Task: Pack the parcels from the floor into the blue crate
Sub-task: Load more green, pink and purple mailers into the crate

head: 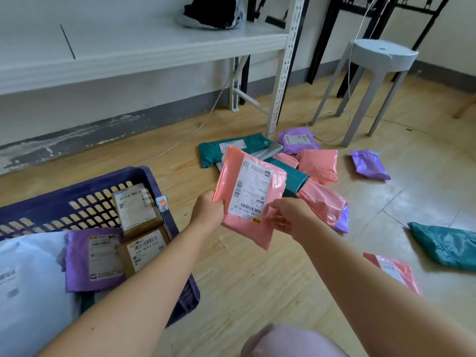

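Observation:
I hold a pink parcel point(247, 194) with a white label up in the air at centre. My left hand point(208, 211) grips its lower left edge and my right hand point(288, 219) pinches its lower right edge. The blue crate point(85, 186) stands on the floor at the left. In it lie a purple parcel point(95, 258), two brown boxes point(135, 207) and a large white parcel point(28, 284). Behind the held parcel, a heap of pink, teal point(231, 148) and purple mailers lies on the floor.
A white metal shelf rack point(286, 65) rises behind the heap, a grey stool point(378, 63) to its right. Loose mailers lie at the right: purple point(369, 164), teal point(445, 244), pink point(394, 269). A white cable point(185, 137) runs along the wooden floor.

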